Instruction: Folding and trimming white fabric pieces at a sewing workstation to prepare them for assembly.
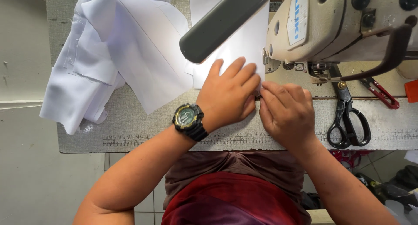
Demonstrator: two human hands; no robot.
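Left hand [228, 96], wearing a dark wristwatch [188, 120], lies flat with fingers spread lightly on a white fabric piece [244, 46] on the counter [130, 125], just left of the sewing machine [339, 22]. Right hand [286, 111] sits beside it, touching it, fingertips curled down at the fabric edge near the needle area; whether it pinches the cloth I cannot tell. Grey lamp head [222, 22] hangs above the fabric. White garment pile [109, 55] lies far left. Black scissors [348, 116] and red snips [383, 92] lie right of the hands.
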